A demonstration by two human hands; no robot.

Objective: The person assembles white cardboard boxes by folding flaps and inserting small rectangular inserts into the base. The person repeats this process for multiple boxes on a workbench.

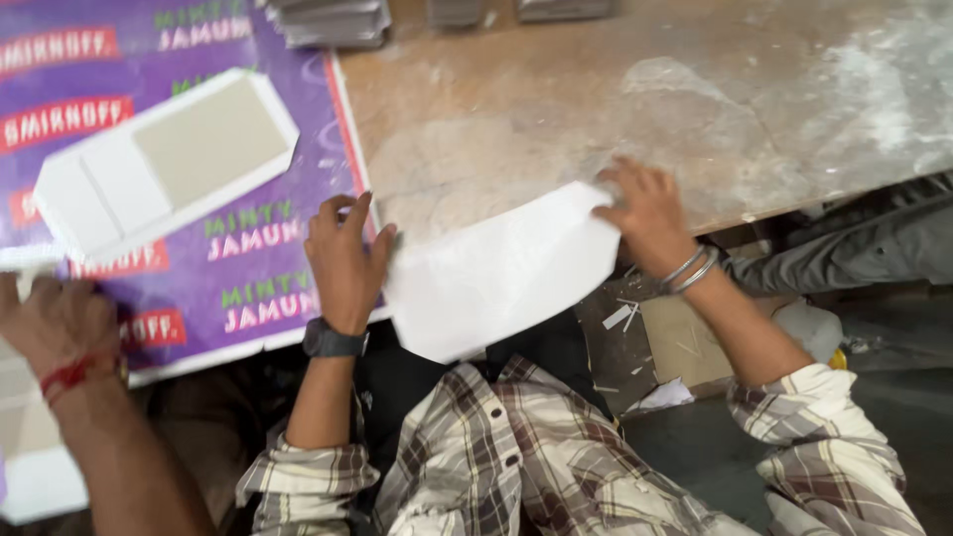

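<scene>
I see both hands pinching a flat white die-cut card sheet (501,273) at the table edge: left hand (344,263) on its left edge, right hand (645,213) on its top right corner. Purple printed sheet (248,278) lies left, carrying a white folded box blank (164,159); a co-worker's hand (55,323) at far left; worn wooden tabletop (645,89) beyond.

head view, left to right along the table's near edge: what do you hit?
Co-worker's hand → purple printed sheet → left hand → white cut sheet → right hand → bare table.

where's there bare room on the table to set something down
The worn tabletop lies bare past the right hand, back to the grey stacks. It is crowded left: purple printed sheet, flat white carton, another person's hand. Both hands hold the white sheet.
</scene>
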